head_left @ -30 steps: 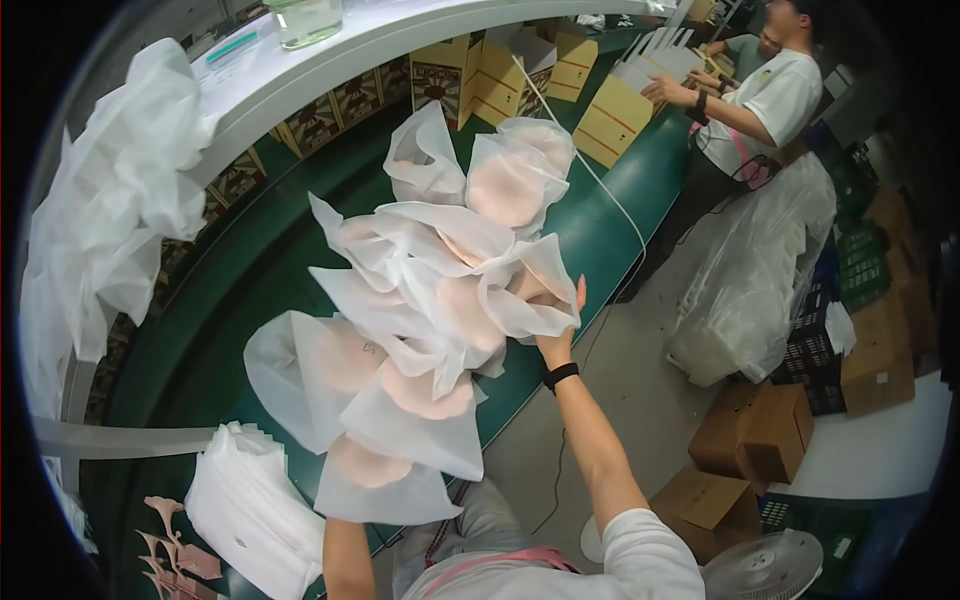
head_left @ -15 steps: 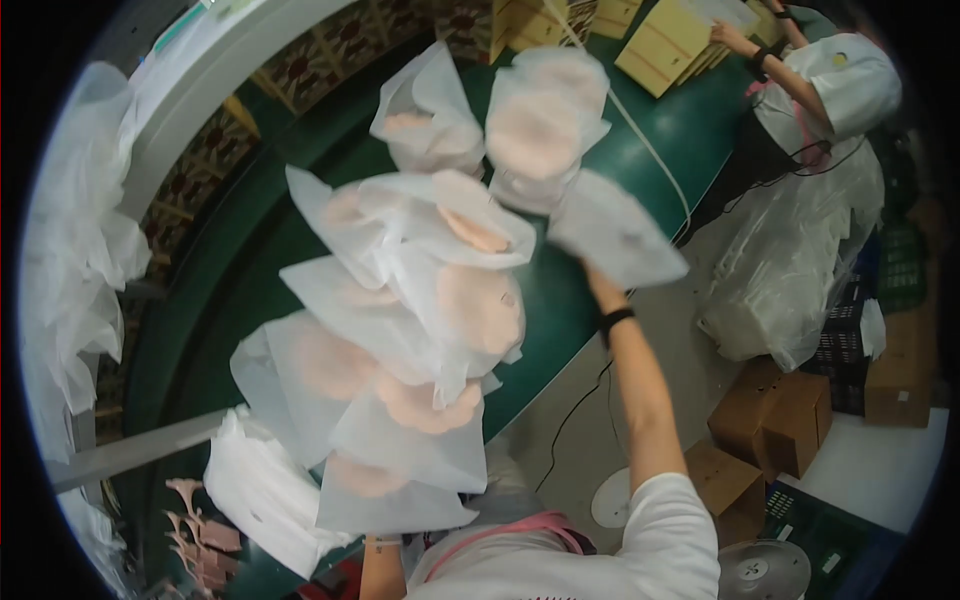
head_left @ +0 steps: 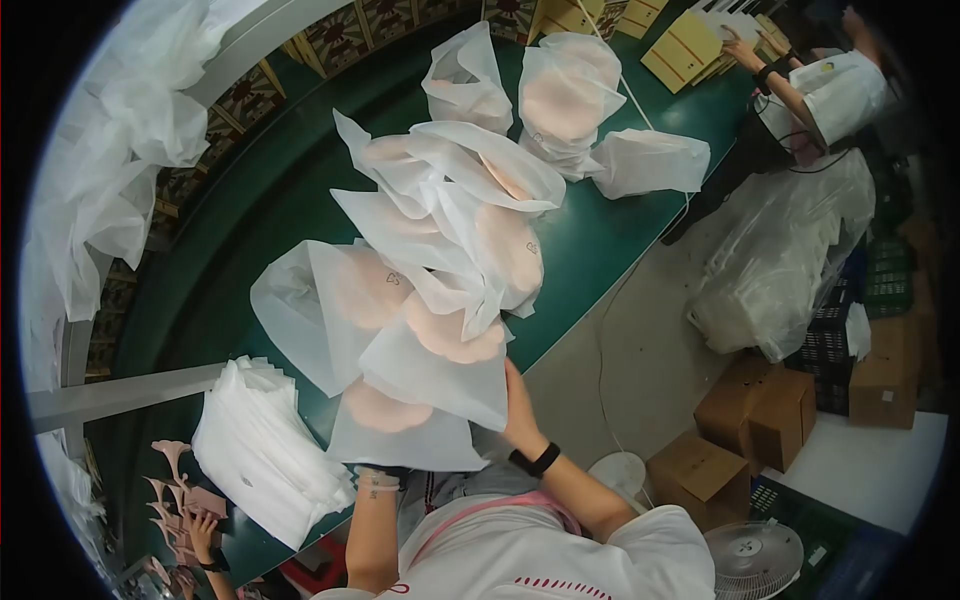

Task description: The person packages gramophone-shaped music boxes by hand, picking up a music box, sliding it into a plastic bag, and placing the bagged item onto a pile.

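Note:
Several translucent white bags (head_left: 430, 370) with pale pink, scalloped round pieces inside lie overlapping on the green table (head_left: 580, 255). My right hand (head_left: 518, 412) is against the right edge of a near bag; its fingers are mostly hidden by the bag. A nearest bag (head_left: 390, 440) covers my left hand, and only the wrist shows below it, so its grip is hidden. Farther off, a whitish bag (head_left: 652, 163) rests by the table's right edge, apart from both hands. Beside it stand two more filled bags (head_left: 570, 95) (head_left: 468, 80).
A stack of white bags (head_left: 265, 450) lies at the left. Beyond it, another person's hand (head_left: 203, 535) touches pink trumpet-shaped pieces (head_left: 172, 460). A co-worker (head_left: 835, 95) handles yellow boxes (head_left: 685, 50) at far right. Cartons (head_left: 755, 405) and a fan (head_left: 752, 555) stand on the right.
My right hand has come back from the whitish bag at the upper right to the near bags. That bag now rests on the table. Another person's hand has appeared at lower left.

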The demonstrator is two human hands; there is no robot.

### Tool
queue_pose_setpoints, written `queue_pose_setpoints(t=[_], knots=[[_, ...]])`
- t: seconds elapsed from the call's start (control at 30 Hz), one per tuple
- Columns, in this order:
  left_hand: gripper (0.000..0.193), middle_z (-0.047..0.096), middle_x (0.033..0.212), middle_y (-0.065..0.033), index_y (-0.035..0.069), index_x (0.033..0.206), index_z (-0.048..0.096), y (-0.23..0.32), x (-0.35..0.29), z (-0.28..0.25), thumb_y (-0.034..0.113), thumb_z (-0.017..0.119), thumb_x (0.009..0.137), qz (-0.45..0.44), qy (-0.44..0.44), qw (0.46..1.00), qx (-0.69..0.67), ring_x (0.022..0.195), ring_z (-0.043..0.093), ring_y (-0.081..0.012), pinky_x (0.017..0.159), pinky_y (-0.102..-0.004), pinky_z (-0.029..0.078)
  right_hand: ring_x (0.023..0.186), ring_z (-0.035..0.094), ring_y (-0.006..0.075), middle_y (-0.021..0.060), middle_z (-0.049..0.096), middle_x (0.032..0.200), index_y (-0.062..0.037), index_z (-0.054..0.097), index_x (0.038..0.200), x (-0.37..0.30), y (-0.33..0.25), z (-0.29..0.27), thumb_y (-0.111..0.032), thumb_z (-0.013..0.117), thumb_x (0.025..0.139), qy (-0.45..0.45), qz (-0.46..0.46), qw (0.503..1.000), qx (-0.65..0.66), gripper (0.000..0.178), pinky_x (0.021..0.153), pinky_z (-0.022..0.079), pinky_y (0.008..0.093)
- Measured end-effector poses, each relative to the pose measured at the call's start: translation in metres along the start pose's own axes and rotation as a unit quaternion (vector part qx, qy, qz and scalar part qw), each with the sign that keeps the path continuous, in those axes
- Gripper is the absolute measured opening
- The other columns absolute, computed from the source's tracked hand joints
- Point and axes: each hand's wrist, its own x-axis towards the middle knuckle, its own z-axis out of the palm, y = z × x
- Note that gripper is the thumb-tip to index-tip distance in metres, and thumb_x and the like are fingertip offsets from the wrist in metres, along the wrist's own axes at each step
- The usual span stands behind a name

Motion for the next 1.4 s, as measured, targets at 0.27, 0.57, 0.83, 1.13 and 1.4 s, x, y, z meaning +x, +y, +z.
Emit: queue_pose_setpoints(t=[0.27, 0.57, 0.83, 1.13, 1.4], knots=[[0.036, 0.058, 0.09, -0.0086, 0.001, 0.096, 0.055, -0.106, -0.004, 0.091, 0.03, 0.062, 0.077, -0.085, -0.12, 0.839, -0.524, 0.083, 0.056, -0.0211, 0.076, -0.0331, 0.046, 0.112, 0.05, 0.0267, 0.0168, 0.054, 0.12, -0.0014, 0.048, 0.124, -0.056, 0.078, 0.06, -0.02, 0.063, 0.083, -0.045, 0.058, 0.981, 0.182, 0.047, 0.093, 0.041, 0.037], [0.047, 0.047, 0.124, -0.0141, 0.005, 0.132, 0.035, -0.092, 0.056, 0.24, 0.033, 0.042, 0.095, -0.169, -0.216, 0.392, -0.878, 0.115, 0.045, -0.0261, 0.097, -0.036, 0.039, 0.117, 0.045, 0.0297, 0.0162, 0.048, 0.127, -0.0027, 0.047, 0.125, -0.022, 0.064, 0.037, -0.026, 0.059, 0.087, 0.051, -0.002, 0.992, -0.112, 0.046, 0.098, 0.037, 0.0372], [0.087, 0.014, 0.136, -0.0284, 0.014, 0.143, 0.017, 0.029, 0.082, 0.262, 0.037, 0.068, 0.076, -0.061, -0.114, 0.954, -0.271, 0.114, 0.039, -0.0364, 0.094, -0.041, 0.04, 0.116, 0.046, 0.0267, 0.014, 0.048, 0.127, -0.0027, 0.044, 0.127, 0.068, 0.116, -0.092, -0.027, 0.056, 0.089, 0.096, 0.023, 0.977, -0.188, 0.047, 0.1, 0.036, 0.0367], [0.07, 0.019, 0.136, -0.0307, 0.009, 0.136, 0.032, 0.073, 0.095, 0.249, 0.029, 0.066, 0.079, -0.236, 0.03, 0.749, -0.618, 0.109, 0.044, -0.038, 0.083, -0.0389, 0.043, 0.101, 0.056, 0.0289, 0.0157, 0.058, 0.111, 0.001, 0.052, 0.115, 0.113, 0.109, -0.139, -0.031, 0.055, 0.089, 0.193, 0.073, 0.973, 0.102, 0.041, 0.087, 0.044, 0.0364], [0.035, 0.06, 0.108, -0.014, -0.003, 0.113, 0.053, 0.055, 0.167, 0.205, 0.024, 0.049, 0.092, -0.003, 0.052, 0.903, -0.427, 0.1, 0.056, -0.0266, 0.087, -0.0304, 0.042, 0.109, 0.048, 0.0249, 0.0133, 0.052, 0.115, 0.0043, 0.05, 0.114, 0.163, 0.09, -0.12, -0.026, 0.067, 0.082, 0.149, 0.0, 0.982, -0.12, 0.048, 0.09, 0.04, 0.0342]])
